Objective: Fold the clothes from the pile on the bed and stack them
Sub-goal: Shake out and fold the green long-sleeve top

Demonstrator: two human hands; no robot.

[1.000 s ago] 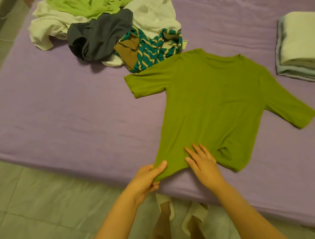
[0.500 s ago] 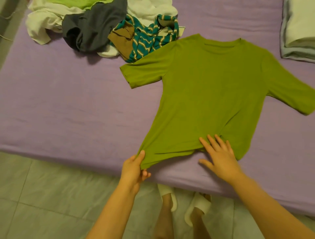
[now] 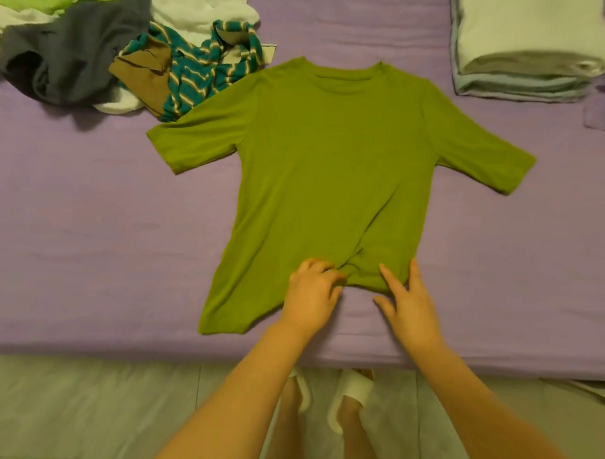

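Your left hand (image 3: 311, 295) sits knuckles up, fingers curled and bunched at their tips, thumb tucked toward the middle. Your right hand (image 3: 406, 298) lies flat just beside it, fingers straight and spread, pointing away from you. Both bare forearms reach in from below, angling toward each other, wrists low.

- T-shirt (image 3: 330, 170): plain olive green.
- Bed sheet (image 3: 98, 229): plain lilac purple.
- Striped garment (image 3: 203, 68): teal with white and tan stripes; brown panel.
- Dark garment (image 3: 75, 55): charcoal grey.
- Bright garment (image 3: 55, 4): lime green.
- Folded stack (image 3: 523, 49): white, grey, pale lavender layers.
- Slippers (image 3: 350, 399): white.
- Floor (image 3: 98, 409): pale grey-green tiles.
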